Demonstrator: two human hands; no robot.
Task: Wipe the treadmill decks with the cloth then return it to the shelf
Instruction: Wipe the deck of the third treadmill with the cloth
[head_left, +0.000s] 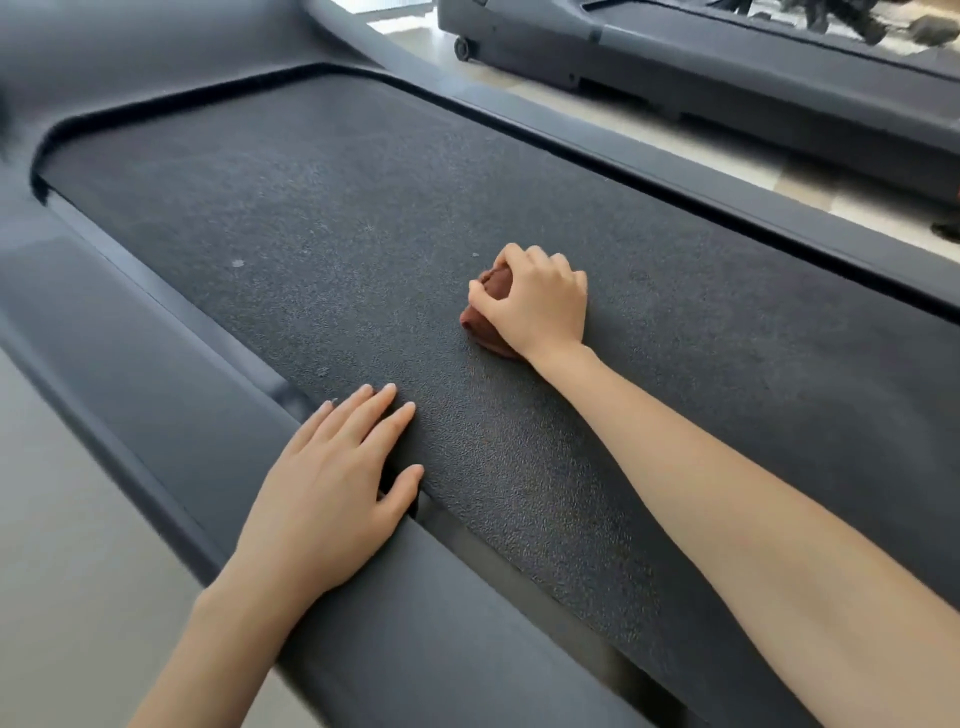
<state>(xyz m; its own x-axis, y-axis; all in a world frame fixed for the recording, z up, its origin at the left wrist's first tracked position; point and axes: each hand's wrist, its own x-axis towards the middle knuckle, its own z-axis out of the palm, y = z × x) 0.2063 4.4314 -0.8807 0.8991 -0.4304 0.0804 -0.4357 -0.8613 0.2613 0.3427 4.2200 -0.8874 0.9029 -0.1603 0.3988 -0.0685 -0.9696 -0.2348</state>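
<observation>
Head: second treadmill (727, 57) beyond deck (337, 218).

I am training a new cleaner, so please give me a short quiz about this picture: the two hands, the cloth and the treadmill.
1. True or false: the left hand holds the cloth.
2. Where is the left hand? A) flat across the side rail and the edge of the belt; B) raised in the air; C) on top of the cloth.
3. Fill in: the right hand grips the bunched cloth and presses it onto the ___.
Key: 1 false; 2 A; 3 belt.
</observation>
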